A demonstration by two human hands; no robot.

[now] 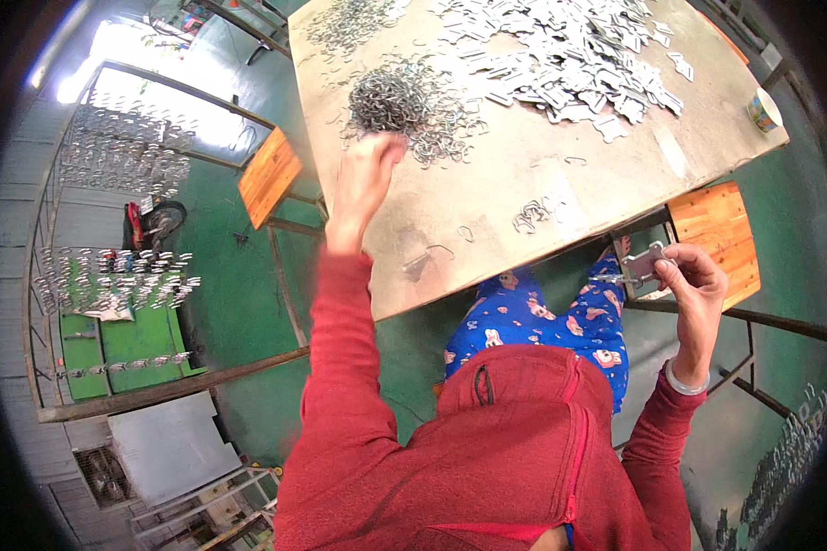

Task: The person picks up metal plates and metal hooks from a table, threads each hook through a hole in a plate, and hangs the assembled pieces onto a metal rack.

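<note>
At the near edge of a dark pile of small bent metal hooks is my left hand, palm down and blurred by motion. Its fingertips are smeared, so whether they grip a hook is hidden. My right hand, out past the table's near edge, pinches a small flat metal plate between thumb and fingers. Thin metal pieces stick out from the plate toward the left. A large heap of similar flat plates spreads over the far part of the table.
Loose hooks lie near the table's front edge. A paper cup stands at the right corner. Wooden stools are beside the table. On the left, a metal rack carries rows of hanging metal pieces.
</note>
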